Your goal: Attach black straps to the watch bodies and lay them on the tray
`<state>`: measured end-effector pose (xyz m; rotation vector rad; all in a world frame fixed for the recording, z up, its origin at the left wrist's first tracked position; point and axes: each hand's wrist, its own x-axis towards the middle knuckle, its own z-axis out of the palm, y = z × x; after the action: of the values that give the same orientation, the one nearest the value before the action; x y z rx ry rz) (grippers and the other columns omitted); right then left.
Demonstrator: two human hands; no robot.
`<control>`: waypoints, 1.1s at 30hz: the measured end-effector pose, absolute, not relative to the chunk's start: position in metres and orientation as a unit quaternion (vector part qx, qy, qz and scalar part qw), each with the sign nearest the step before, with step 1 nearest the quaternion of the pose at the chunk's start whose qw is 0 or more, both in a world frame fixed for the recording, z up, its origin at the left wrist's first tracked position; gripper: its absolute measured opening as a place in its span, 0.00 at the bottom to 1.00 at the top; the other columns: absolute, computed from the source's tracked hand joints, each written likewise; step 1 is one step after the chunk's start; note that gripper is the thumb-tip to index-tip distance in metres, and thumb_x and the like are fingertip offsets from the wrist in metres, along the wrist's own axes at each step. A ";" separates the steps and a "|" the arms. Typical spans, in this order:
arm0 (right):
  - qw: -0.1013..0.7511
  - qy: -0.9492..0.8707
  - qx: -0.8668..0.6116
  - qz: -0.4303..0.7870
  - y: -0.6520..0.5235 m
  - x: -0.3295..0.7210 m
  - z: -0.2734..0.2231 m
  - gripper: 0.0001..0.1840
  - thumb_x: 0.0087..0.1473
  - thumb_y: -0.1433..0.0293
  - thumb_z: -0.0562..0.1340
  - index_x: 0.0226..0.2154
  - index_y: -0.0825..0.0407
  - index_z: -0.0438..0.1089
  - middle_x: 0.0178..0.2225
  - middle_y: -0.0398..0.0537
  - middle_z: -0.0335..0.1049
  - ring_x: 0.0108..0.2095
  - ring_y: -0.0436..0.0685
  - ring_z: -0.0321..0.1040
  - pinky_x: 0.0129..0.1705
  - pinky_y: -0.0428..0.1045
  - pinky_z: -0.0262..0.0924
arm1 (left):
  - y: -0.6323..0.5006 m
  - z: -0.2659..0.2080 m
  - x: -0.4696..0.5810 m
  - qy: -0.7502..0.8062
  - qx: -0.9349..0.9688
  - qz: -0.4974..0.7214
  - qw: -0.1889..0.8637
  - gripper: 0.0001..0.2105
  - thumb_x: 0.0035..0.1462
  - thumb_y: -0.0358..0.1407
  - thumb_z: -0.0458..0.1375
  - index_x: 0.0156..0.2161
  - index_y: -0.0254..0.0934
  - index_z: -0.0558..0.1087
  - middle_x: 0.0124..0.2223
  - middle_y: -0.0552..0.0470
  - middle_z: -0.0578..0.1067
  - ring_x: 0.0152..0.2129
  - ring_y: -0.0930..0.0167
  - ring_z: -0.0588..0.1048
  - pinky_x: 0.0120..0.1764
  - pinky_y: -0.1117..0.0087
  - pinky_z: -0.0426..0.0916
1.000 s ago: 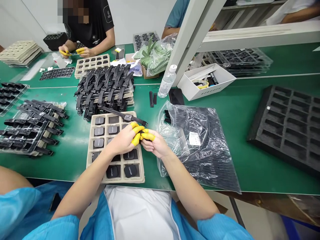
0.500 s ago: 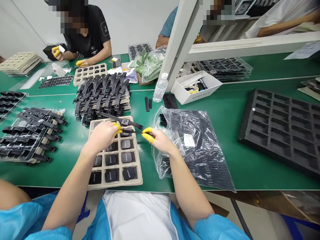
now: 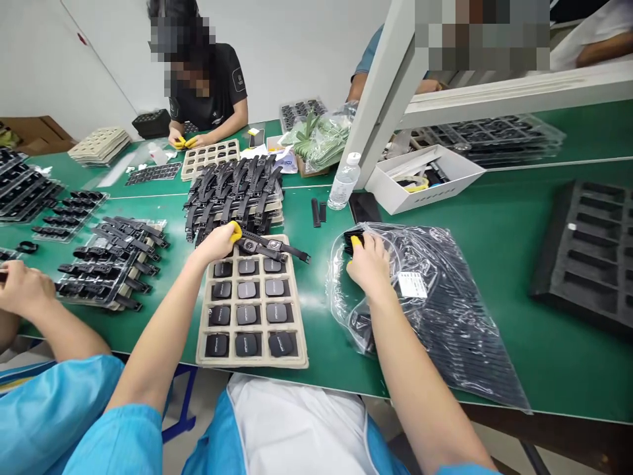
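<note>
- Presently, the left hand [image 3: 217,243] is resting at the far edge of the moulded tray [image 3: 252,361], its yellow-capped fingertips meeting the strap end of a black smartwatch [image 3: 249,246]; whether they are pinching or merely touching it, one cannot tell.
- A second smartwatch [image 3: 275,245] is lying just beside the first, both straps slanting across the tray's far end.
- The right hand [image 3: 370,264] is bending over the mouth of the clear plastic bag [image 3: 459,330], fingertips at the loose black straps [image 3: 352,239]; its grip is being hidden by the hand itself, so grasping or released cannot be told.
- Black rounded-square units [image 3: 248,315] are occupying the tray's compartments, some sitting askew.
- A stack of strapped watches [image 3: 235,198] is standing directly beyond the tray.
- A water bottle [image 3: 345,185] is standing upright near a dark phone [image 3: 366,208], beside the white box [image 3: 435,192].
- Across the green table [image 3: 494,264], a co-worker in black [image 3: 212,105] is holding both hands together.
</note>
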<state>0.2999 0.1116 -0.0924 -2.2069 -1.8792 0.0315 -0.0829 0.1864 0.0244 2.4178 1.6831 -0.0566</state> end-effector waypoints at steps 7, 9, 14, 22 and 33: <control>-0.020 -0.720 -0.693 -0.036 0.131 0.319 -0.072 0.29 0.58 0.75 0.56 0.62 0.65 0.64 0.65 0.74 0.61 0.60 0.75 0.57 0.55 0.64 0.57 | 0.171 0.013 -0.081 0.584 0.811 0.012 0.008 0.09 0.67 0.33 0.53 0.48 0.34 0.72 0.53 0.35 0.74 0.55 0.55 0.70 0.57 0.56 0.65; -0.063 -0.730 -0.680 -0.033 0.139 0.319 -0.066 0.30 0.56 0.74 0.59 0.61 0.63 0.65 0.64 0.74 0.62 0.59 0.75 0.58 0.55 0.64 0.57 | 0.159 0.016 -0.082 0.595 0.804 0.014 -0.013 0.11 0.68 0.34 0.51 0.49 0.32 0.72 0.54 0.33 0.73 0.56 0.53 0.68 0.57 0.54 0.64; -0.106 -0.744 -0.658 -0.041 0.155 0.312 -0.057 0.23 0.56 0.77 0.61 0.55 0.63 0.69 0.55 0.71 0.68 0.55 0.71 0.62 0.52 0.57 0.60 | 0.132 0.023 -0.091 0.609 0.792 -0.023 -0.032 0.13 0.66 0.31 0.48 0.45 0.31 0.75 0.47 0.32 0.75 0.49 0.51 0.72 0.48 0.54 0.68; -0.145 -0.763 -0.627 -0.050 0.149 0.310 -0.046 0.20 0.60 0.75 0.62 0.54 0.63 0.67 0.53 0.70 0.67 0.52 0.68 0.64 0.43 0.53 0.63 | 0.123 0.019 -0.097 0.589 0.806 -0.053 -0.026 0.13 0.62 0.27 0.50 0.39 0.32 0.78 0.48 0.32 0.76 0.49 0.49 0.71 0.44 0.55 0.66; -0.140 -0.866 -0.480 -0.005 0.067 0.268 -0.023 0.15 0.58 0.77 0.62 0.48 0.54 0.71 0.49 0.61 0.70 0.51 0.67 0.64 0.44 0.55 0.65 | 0.133 0.012 -0.102 0.583 0.810 -0.049 -0.039 0.15 0.61 0.32 0.50 0.41 0.30 0.80 0.46 0.30 0.77 0.49 0.48 0.72 0.45 0.51 0.67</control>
<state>0.2677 0.0670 -0.0226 -1.6606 -2.9921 -0.0160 -0.1021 0.1330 0.0123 2.6104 1.8771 -0.1579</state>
